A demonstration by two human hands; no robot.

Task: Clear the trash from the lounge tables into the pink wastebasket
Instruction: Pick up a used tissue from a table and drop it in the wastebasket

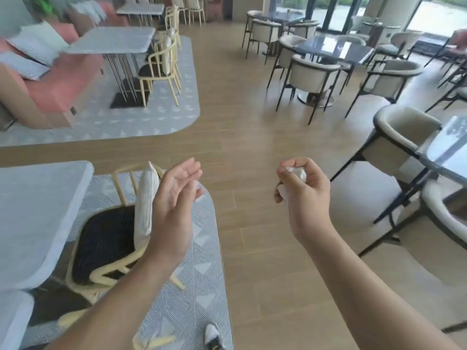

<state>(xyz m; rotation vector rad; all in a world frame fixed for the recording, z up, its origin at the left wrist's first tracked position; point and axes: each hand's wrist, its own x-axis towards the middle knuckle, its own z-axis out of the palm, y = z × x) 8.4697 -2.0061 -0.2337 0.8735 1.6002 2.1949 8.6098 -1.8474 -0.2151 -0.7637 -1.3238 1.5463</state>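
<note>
White paper wad [297,172]: crumpled, gripped in the right hand [304,190], raised over the wooden floor [252,147], well apart from every table.
Right hand: fingers and thumb curled tight round the wad, a bit of white poking out below the fist.
Left hand [174,198]: released, fingers straight and together, palm turned toward the right hand, holding nothing.
Pale table [32,210]: at the lower left edge, just beside the cream chair [106,248].
Cream chair: dark woven seat, striped cushion [145,203] upright against the back, partly hidden by the left hand.
Grey rug [197,274]: patterned, under the cream chair and pale table.
Glass table [449,152]: dark, at the right edge, beige tub chairs around it.
White shoe [212,337]: at the bottom edge, on the rug's border.
</note>
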